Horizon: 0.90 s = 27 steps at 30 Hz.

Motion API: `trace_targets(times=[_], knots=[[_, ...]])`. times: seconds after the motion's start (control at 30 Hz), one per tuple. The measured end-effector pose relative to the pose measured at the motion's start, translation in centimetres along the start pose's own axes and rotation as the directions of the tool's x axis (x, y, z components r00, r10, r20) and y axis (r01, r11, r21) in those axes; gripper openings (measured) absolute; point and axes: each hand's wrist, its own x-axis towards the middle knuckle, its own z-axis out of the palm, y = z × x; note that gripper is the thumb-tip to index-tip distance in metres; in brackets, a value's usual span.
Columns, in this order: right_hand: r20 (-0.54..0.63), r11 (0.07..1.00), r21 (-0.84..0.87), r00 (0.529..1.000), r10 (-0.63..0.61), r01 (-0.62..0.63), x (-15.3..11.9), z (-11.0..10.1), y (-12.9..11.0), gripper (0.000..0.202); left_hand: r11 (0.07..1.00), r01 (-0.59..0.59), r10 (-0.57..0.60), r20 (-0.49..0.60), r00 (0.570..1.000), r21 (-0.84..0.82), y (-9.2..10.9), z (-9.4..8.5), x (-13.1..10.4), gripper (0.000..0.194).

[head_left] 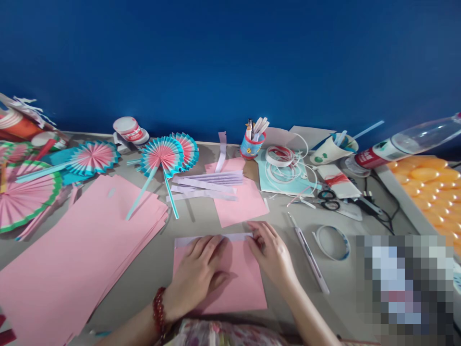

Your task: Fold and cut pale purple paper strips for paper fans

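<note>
A sheet of pink paper (241, 283) lies flat in front of me, with a pale lilac paper strip (234, 237) along its far edge. My left hand (201, 264) rests palm down on the sheet, fingers stretched toward the strip, a red beaded bracelet at the wrist. At the sheet's far right corner is my right hand (270, 247). Its thumb and forefinger are apart, close to the strip's end, and the other fingers are partly hidden. Further back, more lilac strips (205, 182) lie across another pink sheet (239, 206).
Large pink sheets (82, 240) lie stacked at left, below folded paper fans (160, 156). To the right are a craft knife (309, 259), a tape roll (331, 242), scissors (329, 199) and a plastic bottle (406, 144). A pen cup (251, 144) stands near the blue wall.
</note>
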Motion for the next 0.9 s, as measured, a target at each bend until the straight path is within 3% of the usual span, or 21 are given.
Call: trace_targets(times=[0.9], knots=[[-0.008,0.998,-0.07,1.0,0.003,-0.004,-0.08,0.23,-0.38,0.023,1.0,-0.006,0.006,-0.03,1.0,-0.001,0.0,0.12,0.03,0.058]])
